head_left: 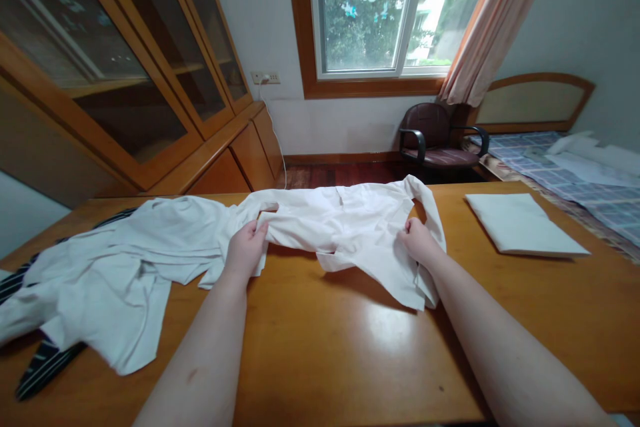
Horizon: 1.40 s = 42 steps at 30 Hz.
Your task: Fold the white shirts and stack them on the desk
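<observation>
A white garment hangs a little above the wooden table, stretched between my two hands. My left hand is closed, pinching its left edge. My right hand is closed on its right edge, where loose cloth droops over my wrist onto the table. To the left, a heap of more white cloth lies spread on the table and touches the held garment. A dark striped piece pokes out from under that heap.
A folded white cloth lies at the table's right side. Behind the table stand a dark armchair, a window with a peach curtain, and a wooden glass-door cabinet on the left. A bed with a checked cover is at the right.
</observation>
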### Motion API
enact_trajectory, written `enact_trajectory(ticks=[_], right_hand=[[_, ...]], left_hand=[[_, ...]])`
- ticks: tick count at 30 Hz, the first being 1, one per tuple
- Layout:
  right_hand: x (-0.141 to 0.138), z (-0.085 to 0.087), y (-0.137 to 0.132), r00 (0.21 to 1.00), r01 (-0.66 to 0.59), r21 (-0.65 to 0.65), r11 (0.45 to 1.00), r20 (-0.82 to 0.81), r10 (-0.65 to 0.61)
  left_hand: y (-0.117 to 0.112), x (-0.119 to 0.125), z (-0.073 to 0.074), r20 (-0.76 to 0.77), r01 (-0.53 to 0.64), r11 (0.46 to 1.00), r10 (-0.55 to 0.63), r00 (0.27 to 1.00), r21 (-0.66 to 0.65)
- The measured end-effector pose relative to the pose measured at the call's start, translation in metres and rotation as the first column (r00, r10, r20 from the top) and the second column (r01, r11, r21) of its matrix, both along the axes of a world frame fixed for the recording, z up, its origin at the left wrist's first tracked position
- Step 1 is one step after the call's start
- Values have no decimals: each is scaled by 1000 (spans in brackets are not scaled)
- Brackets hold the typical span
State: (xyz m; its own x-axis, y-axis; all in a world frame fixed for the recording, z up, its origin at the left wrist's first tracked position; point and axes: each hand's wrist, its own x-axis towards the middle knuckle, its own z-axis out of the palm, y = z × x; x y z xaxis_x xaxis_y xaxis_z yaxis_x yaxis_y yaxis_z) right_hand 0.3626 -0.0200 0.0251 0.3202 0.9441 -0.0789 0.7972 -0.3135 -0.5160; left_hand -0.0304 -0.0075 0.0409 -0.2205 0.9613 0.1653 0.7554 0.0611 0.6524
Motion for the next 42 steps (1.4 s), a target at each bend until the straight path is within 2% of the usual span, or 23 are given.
enact_trajectory(ticks=[2, 5, 9, 11, 12, 14, 16, 17, 19, 21, 23, 25, 28, 30, 32, 34, 36, 37, 39, 40, 42], right_hand=[[5, -1, 1, 996, 80, 58, 995, 24, -82], [18, -2, 5, 988, 148, 159, 976, 22, -154], [31, -4, 8, 966, 256, 283, 924, -100, -237], [31, -6, 9, 958, 271, 318, 909, -180, -222], [30, -7, 9, 957, 258, 317, 913, -217, -194], [25, -8, 9, 953, 173, 309, 935, -291, -80], [18, -6, 7, 929, 21, 335, 942, -355, 106], [15, -5, 5, 904, -52, 367, 929, -378, 200], [12, -2, 3, 851, -149, 426, 893, -405, 335], [11, -1, 2, 832, -176, 425, 888, -418, 365], [13, -3, 2, 864, -151, 358, 921, -405, 299], [15, -8, 3, 910, -74, 270, 960, -376, 176], [17, -14, 5, 904, 67, 226, 972, -426, 37], [19, -16, 7, 837, 152, 219, 964, -548, -8], [22, -16, 9, 722, 239, 179, 955, -689, -52], [28, -17, 12, 604, 312, 116, 943, -790, -103], [34, -18, 14, 568, 363, 78, 929, -809, -154], [36, -20, 15, 594, 371, 80, 925, -786, -170], [38, -21, 15, 729, 321, 112, 940, -663, -170], [38, -20, 14, 820, 274, 140, 951, -551, -155], [34, -17, 11, 963, 173, 223, 959, -242, -118]], left_hand=[[-1, -5, 3, -14, -93, 995, 93, 996, 20], [-2, -13, 6, -67, -214, 976, 212, 975, -28], [-2, -19, 9, -168, -261, 962, 246, 955, -77], [-1, -17, 7, -118, -263, 962, 252, 960, -81], [-1, -15, 6, -32, -233, 969, 231, 972, -86], [-1, -10, 4, 235, -85, 992, 105, 966, -95], [-4, -5, 5, 489, 132, 988, -77, 869, -80], [-7, -3, 6, 561, 226, 971, -149, 814, -71], [-13, 2, 11, 582, 347, 933, -231, 779, -93], [-18, 6, 15, 504, 389, 906, -260, 823, -168], [-21, 9, 17, 425, 385, 893, -264, 866, -231], [-20, 13, 16, 398, 362, 900, -249, 883, -241], [-18, 16, 16, 476, 323, 931, -209, 854, -170], [-17, 15, 19, 576, 306, 945, -185, 796, -119], [-17, 11, 24, 664, 302, 948, -163, 730, -99], [-17, 4, 25, 706, 303, 943, -124, 697, -134], [-14, -4, 22, 658, 252, 942, -46, 751, -221], [-11, -8, 18, 576, 195, 942, -2, 818, -274], [-5, -14, 9, 283, 42, 936, 62, 957, -348], [-3, -15, 5, 109, -23, 935, 66, 992, -354], [0, -15, 1, -178, -97, 952, 46, 983, -291]])
